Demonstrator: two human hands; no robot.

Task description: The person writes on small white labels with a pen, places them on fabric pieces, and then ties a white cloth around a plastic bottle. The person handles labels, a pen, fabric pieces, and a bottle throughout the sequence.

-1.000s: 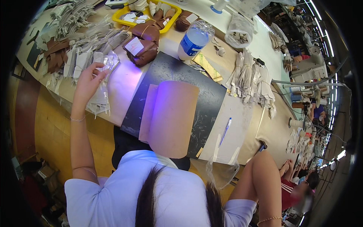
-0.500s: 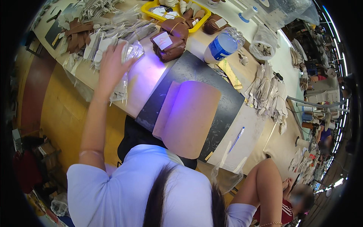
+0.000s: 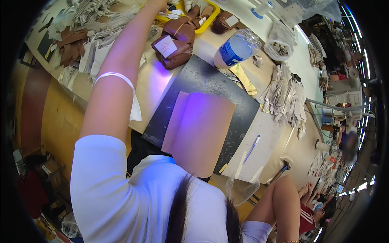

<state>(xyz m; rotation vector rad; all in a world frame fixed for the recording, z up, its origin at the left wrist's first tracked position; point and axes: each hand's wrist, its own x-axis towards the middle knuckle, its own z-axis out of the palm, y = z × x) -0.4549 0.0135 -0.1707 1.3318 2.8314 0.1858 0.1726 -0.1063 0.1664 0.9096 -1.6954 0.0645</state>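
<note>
head view: the left hand [image 3: 159, 5] is leaving the pale strips [image 3: 94, 54], shifting the action to the yellow tray [image 3: 211, 20] sitting across the worktop [image 3: 205, 45]; fingers are hiding off-frame, so we cannot tell its grip.

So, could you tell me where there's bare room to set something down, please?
Bare: the dark mat between bottle and brown sheet, and the grey sheet between pen and right strip pile. Crowded: around the left strip pile and the yellow tray.
</note>
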